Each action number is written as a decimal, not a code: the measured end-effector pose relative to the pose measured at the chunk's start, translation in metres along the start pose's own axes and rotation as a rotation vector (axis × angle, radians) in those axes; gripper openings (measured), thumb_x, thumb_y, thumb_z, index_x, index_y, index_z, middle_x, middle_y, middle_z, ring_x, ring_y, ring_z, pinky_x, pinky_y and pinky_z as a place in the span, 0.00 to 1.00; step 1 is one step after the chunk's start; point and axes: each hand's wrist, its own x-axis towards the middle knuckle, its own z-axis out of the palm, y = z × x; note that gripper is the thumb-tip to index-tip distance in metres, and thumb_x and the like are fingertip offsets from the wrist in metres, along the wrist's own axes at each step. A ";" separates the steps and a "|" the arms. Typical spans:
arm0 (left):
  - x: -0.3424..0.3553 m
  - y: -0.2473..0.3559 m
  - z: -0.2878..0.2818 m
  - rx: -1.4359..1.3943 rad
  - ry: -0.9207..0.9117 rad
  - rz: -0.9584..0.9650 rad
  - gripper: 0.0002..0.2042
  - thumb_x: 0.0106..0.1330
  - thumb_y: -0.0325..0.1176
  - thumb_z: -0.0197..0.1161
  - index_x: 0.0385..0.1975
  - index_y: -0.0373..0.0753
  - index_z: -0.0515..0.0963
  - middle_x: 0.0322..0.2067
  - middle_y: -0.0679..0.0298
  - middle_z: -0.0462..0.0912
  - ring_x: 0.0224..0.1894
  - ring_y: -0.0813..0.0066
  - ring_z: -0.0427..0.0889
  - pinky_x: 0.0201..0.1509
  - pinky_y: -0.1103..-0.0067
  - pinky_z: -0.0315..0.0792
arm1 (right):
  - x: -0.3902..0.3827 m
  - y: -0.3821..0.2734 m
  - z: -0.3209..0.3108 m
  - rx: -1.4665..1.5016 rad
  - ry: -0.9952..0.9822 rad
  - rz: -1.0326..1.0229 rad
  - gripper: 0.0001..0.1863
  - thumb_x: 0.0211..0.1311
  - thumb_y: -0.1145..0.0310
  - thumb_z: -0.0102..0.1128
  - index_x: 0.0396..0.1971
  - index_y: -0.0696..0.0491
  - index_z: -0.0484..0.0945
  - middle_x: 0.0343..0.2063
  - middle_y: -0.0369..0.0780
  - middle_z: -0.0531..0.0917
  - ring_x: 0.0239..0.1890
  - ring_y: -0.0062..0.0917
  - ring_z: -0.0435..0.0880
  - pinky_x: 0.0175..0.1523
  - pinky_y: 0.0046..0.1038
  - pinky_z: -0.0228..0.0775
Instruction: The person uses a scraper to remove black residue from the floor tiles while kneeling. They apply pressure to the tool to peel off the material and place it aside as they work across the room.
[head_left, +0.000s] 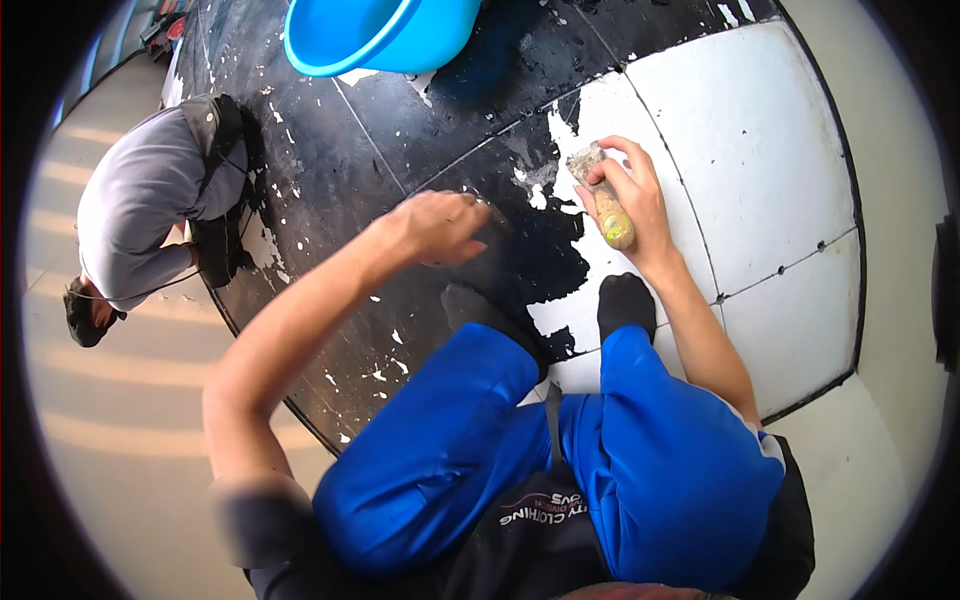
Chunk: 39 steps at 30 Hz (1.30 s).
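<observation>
My right hand (640, 195) grips a scraper (613, 218), its worn, paint-spotted handle end toward me and its grimy grey head pointing away. It is held over the border where black coating (500, 265) meets bare white tiles (745, 120). To the left, my left hand (440, 225) hangs low over the black surface with its fingers curled in. Something thin and blurred shows by its fingertips, too unclear to name. The black coating has a ragged, torn edge between my hands, with white patches showing through.
A blue plastic basin (400, 40) stands on the black surface at the far side. At the left another person (150, 190) in a grey top bends over beside the surface's edge. My feet in dark socks (627, 305) rest close to my hands. White flakes lie scattered about.
</observation>
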 end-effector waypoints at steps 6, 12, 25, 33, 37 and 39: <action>0.001 0.033 0.012 -0.084 0.321 0.096 0.14 0.67 0.36 0.65 0.46 0.34 0.77 0.41 0.52 0.83 0.48 0.49 0.83 0.53 0.61 0.77 | 0.010 0.037 0.005 -0.061 -0.308 0.059 0.13 0.51 0.83 0.58 0.39 0.57 0.80 0.44 0.43 0.83 0.50 0.39 0.82 0.55 0.38 0.75; 0.008 0.029 0.043 -0.178 0.455 0.052 0.17 0.65 0.32 0.67 0.52 0.35 0.76 0.48 0.53 0.82 0.52 0.51 0.81 0.58 0.64 0.76 | 0.005 0.054 0.015 -0.188 -0.293 -0.192 0.19 0.53 0.84 0.58 0.46 0.57 0.83 0.45 0.43 0.82 0.53 0.39 0.80 0.57 0.36 0.76; 0.145 0.019 0.050 -0.297 1.046 0.197 0.17 0.55 0.24 0.71 0.46 0.36 0.84 0.44 0.59 0.87 0.48 0.60 0.84 0.55 0.69 0.79 | 0.016 0.053 0.016 -0.237 -0.277 -0.188 0.19 0.53 0.82 0.62 0.47 0.58 0.84 0.44 0.44 0.82 0.49 0.37 0.81 0.54 0.35 0.78; 0.162 -0.001 0.049 -0.189 1.124 0.311 0.13 0.53 0.21 0.69 0.40 0.34 0.81 0.41 0.60 0.86 0.45 0.62 0.84 0.49 0.72 0.81 | 0.025 0.057 0.029 -0.264 -0.239 -0.171 0.15 0.52 0.80 0.63 0.42 0.59 0.83 0.39 0.43 0.82 0.44 0.37 0.83 0.49 0.35 0.77; 0.168 -0.012 0.044 -0.108 1.094 0.383 0.12 0.51 0.19 0.68 0.37 0.34 0.79 0.37 0.61 0.84 0.40 0.64 0.83 0.44 0.73 0.81 | 0.037 0.065 0.027 -0.290 -0.267 -0.291 0.13 0.52 0.77 0.65 0.39 0.59 0.83 0.36 0.42 0.82 0.40 0.35 0.82 0.46 0.33 0.76; 0.170 -0.017 0.041 -0.108 1.101 0.428 0.12 0.52 0.19 0.67 0.37 0.34 0.79 0.35 0.61 0.82 0.37 0.64 0.82 0.42 0.74 0.82 | 0.036 0.073 0.032 -0.321 -0.251 -0.341 0.12 0.50 0.76 0.66 0.37 0.59 0.83 0.36 0.41 0.81 0.40 0.34 0.82 0.45 0.32 0.76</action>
